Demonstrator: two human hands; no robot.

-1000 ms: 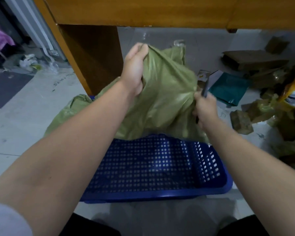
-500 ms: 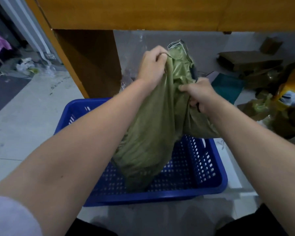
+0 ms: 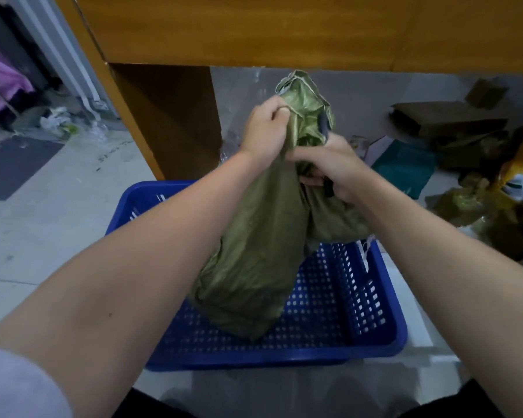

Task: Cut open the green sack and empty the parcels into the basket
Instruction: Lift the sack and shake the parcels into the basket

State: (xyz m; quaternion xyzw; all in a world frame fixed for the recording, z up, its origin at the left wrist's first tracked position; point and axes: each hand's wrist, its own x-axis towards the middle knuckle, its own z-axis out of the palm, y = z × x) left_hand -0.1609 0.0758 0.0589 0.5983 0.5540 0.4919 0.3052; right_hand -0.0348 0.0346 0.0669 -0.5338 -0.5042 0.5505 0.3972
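Both the left hand (image 3: pixel 264 131) and right hand (image 3: pixel 332 167) clench the bunched green sack (image 3: pixel 254 251) (right also grips a dark handle (image 3: pixel 328 188)) above the basket (image 3: pixel 387 336).

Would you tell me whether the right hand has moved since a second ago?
Yes. The right hand has moved left and up along the green sack, close to the left hand, above the blue basket.

Dim, even indoor lighting; the wide-angle lens bowed the frame edges, and motion blur softened the scene throughout.
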